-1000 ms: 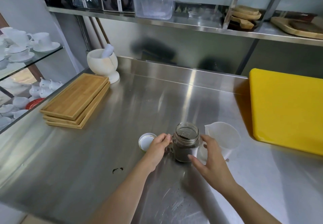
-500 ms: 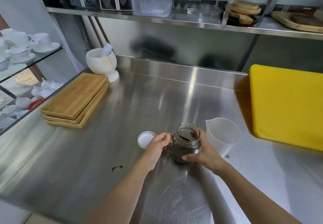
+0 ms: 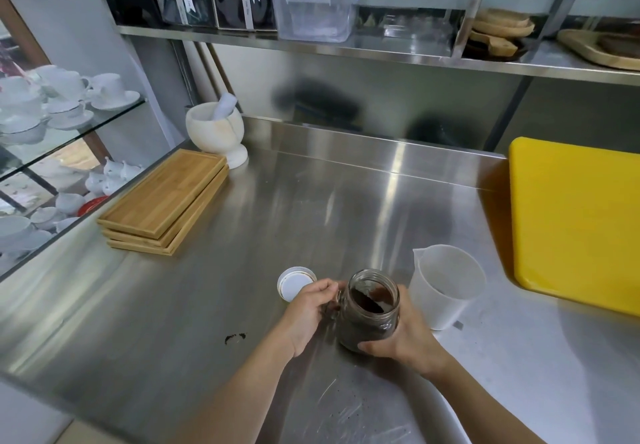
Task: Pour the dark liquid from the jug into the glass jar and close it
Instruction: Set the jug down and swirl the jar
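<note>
A glass jar (image 3: pixel 369 308) with a side handle stands on the steel counter, open-topped and mostly full of dark liquid. My left hand (image 3: pixel 308 312) grips its handle from the left. My right hand (image 3: pixel 403 334) wraps around the jar's right side and base. The jar's white lid (image 3: pixel 294 282) lies flat on the counter just left of my left hand, inner side up. A translucent white plastic jug (image 3: pixel 446 286) stands upright and looks empty, right behind my right hand.
A yellow cutting board (image 3: pixel 575 221) lies at the right. Stacked bamboo trays (image 3: pixel 162 199) and a white mortar with pestle (image 3: pixel 214 131) sit at the back left. A small dark spill (image 3: pixel 235 337) marks the counter (image 3: pixel 145 322). Shelves overhang the back; a glass cabinet of cups stands left.
My right hand left the jug and closed around the jar's right side. The jar shifted slightly toward me. My left hand stayed on the handle.
</note>
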The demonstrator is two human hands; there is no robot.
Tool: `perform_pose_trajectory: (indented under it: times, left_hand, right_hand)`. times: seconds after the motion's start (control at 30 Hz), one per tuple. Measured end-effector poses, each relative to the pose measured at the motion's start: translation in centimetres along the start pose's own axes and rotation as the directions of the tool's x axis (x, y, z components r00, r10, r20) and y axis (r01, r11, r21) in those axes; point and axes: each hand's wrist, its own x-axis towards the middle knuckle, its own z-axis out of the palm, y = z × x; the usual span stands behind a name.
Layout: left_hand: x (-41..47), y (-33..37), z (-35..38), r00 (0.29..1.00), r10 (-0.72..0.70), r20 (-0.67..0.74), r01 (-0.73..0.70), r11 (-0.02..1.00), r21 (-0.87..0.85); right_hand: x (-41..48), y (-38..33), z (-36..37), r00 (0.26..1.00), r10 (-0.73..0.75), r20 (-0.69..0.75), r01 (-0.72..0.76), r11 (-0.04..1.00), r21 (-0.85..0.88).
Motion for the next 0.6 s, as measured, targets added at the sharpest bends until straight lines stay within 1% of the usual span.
perform_pose_trajectory:
  times: [0.1,0.17,0.23,0.3,0.37,0.4,0.47,0.5,0.53,0.57,0.6]
  left_hand:
    - [-0.2,1.3,0.6,0.998,0.056,-0.013,-0.055,0.996,0.067]
    - [-0.3,2.8,0.9,0.993,0.115,-0.025,-0.113,0.991,0.07]
    - [-0.5,4.5,1.0,0.979,0.199,-0.043,-0.194,0.977,0.086]
    - [-0.9,6.0,0.9,0.953,0.289,-0.091,-0.275,0.951,0.144]
    - [-1.5,7.1,1.0,0.91,0.375,-0.179,-0.343,0.921,0.187]
    - [-1.7,7.6,0.9,0.876,0.407,-0.261,-0.371,0.912,0.176]
    - [-2.1,8.0,1.2,0.771,0.437,-0.464,-0.43,0.894,0.129]
    - [-2.3,8.1,1.4,0.746,0.428,-0.51,-0.432,0.894,0.117]
    - [-2.4,8.1,1.7,0.769,0.419,-0.482,-0.408,0.903,0.134]
    - [-2.7,7.8,2.3,0.828,0.413,-0.38,-0.366,0.911,0.192]
    - [-2.9,7.3,3.0,0.893,0.38,-0.243,-0.315,0.911,0.265]
  right_hand:
    - [-0.3,-0.5,0.3,0.996,-0.051,-0.073,0.055,0.997,0.059]
    - [-0.2,-1.0,0.3,0.988,-0.094,-0.12,0.104,0.991,0.08]
    - [0.0,-1.5,0.2,0.978,-0.137,-0.156,0.152,0.985,0.087]
    - [0.2,-2.2,0.1,0.966,-0.167,-0.197,0.187,0.978,0.087]
    - [0.2,-2.8,0.1,0.956,-0.18,-0.232,0.204,0.975,0.084]
    - [0.2,-2.9,0.1,0.95,-0.182,-0.254,0.208,0.975,0.082]
    - [0.0,-3.1,0.4,0.938,-0.181,-0.297,0.215,0.973,0.088]
    - [0.0,-3.2,0.5,0.933,-0.182,-0.311,0.221,0.971,0.092]
    - [-0.1,-3.5,0.7,0.929,-0.184,-0.32,0.226,0.969,0.097]
    - [-0.1,-3.7,0.9,0.927,-0.191,-0.323,0.235,0.967,0.102]
    - [-0.2,-4.0,1.0,0.925,-0.2,-0.323,0.244,0.965,0.101]
